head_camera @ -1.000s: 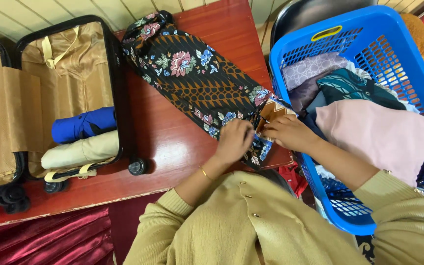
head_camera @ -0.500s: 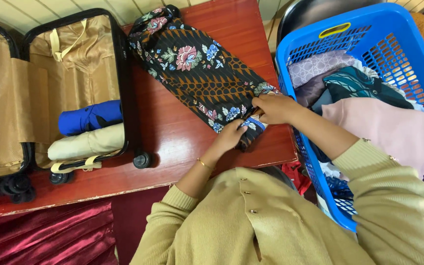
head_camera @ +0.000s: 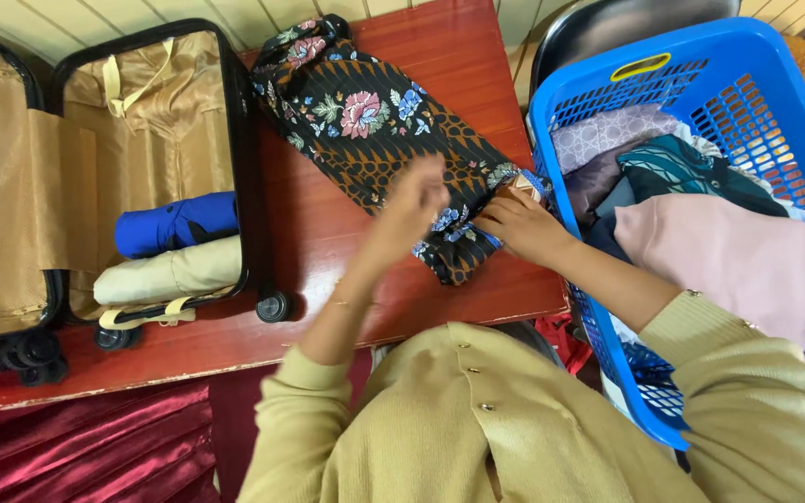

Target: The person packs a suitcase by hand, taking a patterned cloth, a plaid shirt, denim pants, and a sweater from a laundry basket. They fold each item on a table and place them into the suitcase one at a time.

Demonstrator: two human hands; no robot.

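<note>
Dark floral-print folded cloth [head_camera: 375,130] lies lengthwise on the red wooden worktop [head_camera: 328,251], between the open black suitcase with tan lining [head_camera: 151,121] and the blue plastic laundry basket [head_camera: 691,84]. Right hand [head_camera: 519,224] pinches the cloth's near end; left hand [head_camera: 412,205] hovers above it, fingers loosely curled, gripping nothing. Risk: the near end sits close to the worktop edge, so a loosened pinch could let the fold open or slide off
</note>
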